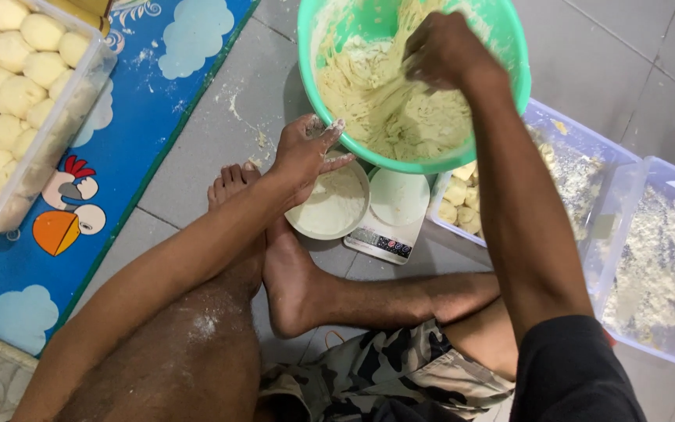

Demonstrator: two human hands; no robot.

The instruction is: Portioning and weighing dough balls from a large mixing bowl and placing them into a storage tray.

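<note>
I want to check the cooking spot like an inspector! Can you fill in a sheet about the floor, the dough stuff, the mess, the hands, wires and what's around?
Surface: grey tile floor, flour smears.
Job's things: green bowl of sticky dough; white flour dish; scale.
Clutter: two clear tubs with crumbs; tub of dough balls.
Hands: right hand buried in dough; left hand floury, on the dish's rim.
Cables: nothing seen.
Surroundings: blue cartoon mat; person's bare feet.
</note>
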